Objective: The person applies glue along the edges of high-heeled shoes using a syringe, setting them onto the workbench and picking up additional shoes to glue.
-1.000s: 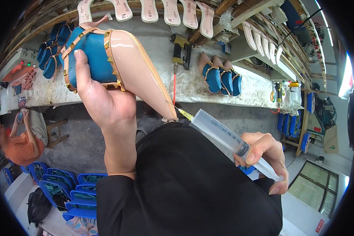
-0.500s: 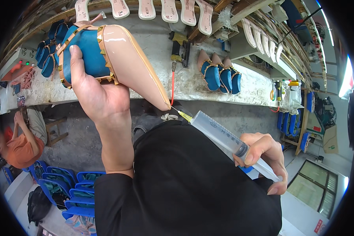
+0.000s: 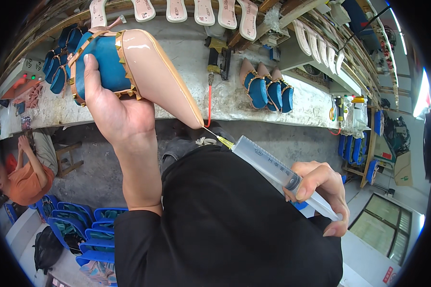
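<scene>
My left hand [image 3: 122, 112] is wrapped round a pointed shoe [image 3: 153, 67] with a shiny pink toe, gold studs along its straps and a blue form inside it. The thumb presses on the blue part, and the toe points down to the right. In my right hand [image 3: 321, 189] is a clear plastic syringe [image 3: 266, 160] with a yellow-based needle [image 3: 225, 141]. The fingers grip the plunger end. The needle's thin tip meets the edge of the sole at the shoe's toe; whether it goes in I cannot tell.
Beyond my hands stretches a worn workbench [image 3: 177, 91] with a staple-gun-like tool [image 3: 218, 57] on a red hose. Several similar shoes [image 3: 266, 91] stand at right, others at left. Pink insoles [image 3: 177, 10] line a rack above. Blue bins [image 3: 98, 234] and a seated person [image 3: 26, 177] are at lower left.
The shoe in my left hand has shifted slightly left and up, its toe further from the syringe barrel, so more of the needle shows. My right hand has hardly moved.
</scene>
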The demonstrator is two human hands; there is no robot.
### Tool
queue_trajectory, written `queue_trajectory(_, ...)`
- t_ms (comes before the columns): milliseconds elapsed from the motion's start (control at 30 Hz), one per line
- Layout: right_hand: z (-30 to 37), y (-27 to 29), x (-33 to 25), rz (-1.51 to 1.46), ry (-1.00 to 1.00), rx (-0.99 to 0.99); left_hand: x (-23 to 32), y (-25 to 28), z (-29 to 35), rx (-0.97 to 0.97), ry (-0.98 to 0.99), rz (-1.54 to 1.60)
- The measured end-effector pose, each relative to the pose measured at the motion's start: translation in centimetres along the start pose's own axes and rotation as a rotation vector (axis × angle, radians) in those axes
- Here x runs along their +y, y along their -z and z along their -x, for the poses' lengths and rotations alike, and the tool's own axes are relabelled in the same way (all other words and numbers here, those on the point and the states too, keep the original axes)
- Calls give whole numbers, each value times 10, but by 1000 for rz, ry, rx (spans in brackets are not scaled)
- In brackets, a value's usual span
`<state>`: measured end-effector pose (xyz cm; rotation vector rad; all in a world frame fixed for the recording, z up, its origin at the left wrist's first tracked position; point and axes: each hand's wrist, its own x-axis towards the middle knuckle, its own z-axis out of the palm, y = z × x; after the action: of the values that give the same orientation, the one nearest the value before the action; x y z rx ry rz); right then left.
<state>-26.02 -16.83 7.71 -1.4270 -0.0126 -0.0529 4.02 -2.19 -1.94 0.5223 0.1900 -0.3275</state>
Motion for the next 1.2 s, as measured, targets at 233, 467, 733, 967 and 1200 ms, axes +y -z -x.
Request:
queue_trajectory(233, 15, 19, -3, -185, 175, 211, -2, 3, -5, 60, -1, 5)
queue_trajectory(467, -42, 7, 42, 388, 435, 272, -29, 1, 11, 17, 178, 48)
queue_trajectory(733, -97, -18, 102, 704, 633, 632, -62, 3, 39, -8, 426, 112)
queue_trajectory(967, -107, -2, 87, 525, 490, 807, -91, 8, 64, 43, 588, 109)
queue_trajectory(1200, -108, 24, 69, 492, 306, 949, -86, 25, 85, -118, 726, -29)
